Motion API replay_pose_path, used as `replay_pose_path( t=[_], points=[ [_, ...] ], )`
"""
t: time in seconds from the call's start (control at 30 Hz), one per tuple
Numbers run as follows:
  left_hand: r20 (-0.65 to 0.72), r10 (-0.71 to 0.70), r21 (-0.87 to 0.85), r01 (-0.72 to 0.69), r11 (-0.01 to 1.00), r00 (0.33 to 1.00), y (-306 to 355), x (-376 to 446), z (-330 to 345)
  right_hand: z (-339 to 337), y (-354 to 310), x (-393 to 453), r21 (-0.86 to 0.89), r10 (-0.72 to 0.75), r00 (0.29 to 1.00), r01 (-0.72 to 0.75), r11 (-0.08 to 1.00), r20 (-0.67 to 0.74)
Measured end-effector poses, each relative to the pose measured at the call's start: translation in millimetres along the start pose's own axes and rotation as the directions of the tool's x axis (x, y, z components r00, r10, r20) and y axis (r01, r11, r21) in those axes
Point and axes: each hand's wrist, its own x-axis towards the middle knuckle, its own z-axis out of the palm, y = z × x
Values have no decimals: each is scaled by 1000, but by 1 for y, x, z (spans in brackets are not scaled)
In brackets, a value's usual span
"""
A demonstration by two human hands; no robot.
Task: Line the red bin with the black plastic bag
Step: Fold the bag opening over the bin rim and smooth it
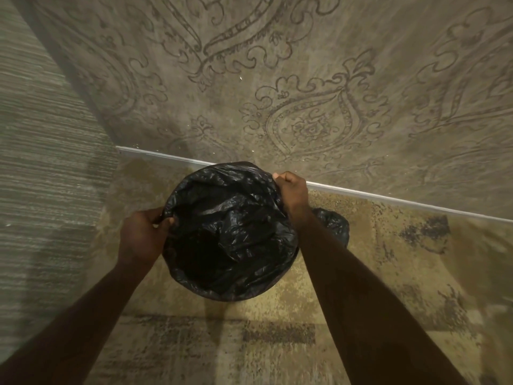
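A glossy black plastic bag (230,229) sits spread over a round bin on the floor, its mouth wide and its inside dark. The bag covers the bin completely, so no red shows. My left hand (143,236) pinches the bag's edge at the left side of the rim. My right hand (291,194) grips the bag's edge at the far right of the rim. A loose bunch of bag (333,225) hangs out past my right forearm.
The bin stands on a mottled yellow-brown floor (277,343), close to a white baseboard (388,200) under a paisley-patterned wall (305,79). A striped grey wall (41,162) rises at the left, forming a corner.
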Motion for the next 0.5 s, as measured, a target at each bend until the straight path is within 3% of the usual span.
replay_pose_path(
  t=[0.13, 0.27, 0.33, 0.4, 0.5],
  points=[
    [-27, -15, 0, 15, 1000, 1000, 0, -1, 2, 4, -2, 10, -62, 39, 998, -41, 997, -43],
    [-24, -28, -6, 28, 1000, 999, 0, -1, 3, -5, -7, 15, -149, 147, 988, -139, 979, 42],
    [-32, -30, -3, 30, 1000, 999, -1, -2, 4, -13, 0, -4, -159, 58, 997, -67, 985, -59],
    [-46, -35, 8, 35, 999, 998, -2, -2, 6, -21, 15, -35, -122, -13, 966, -19, 992, -258],
    [-56, -61, -26, 60, 998, 997, 1, -5, 6, -26, 43, -82, -131, 23, 952, -66, 989, -304]
  ],
)
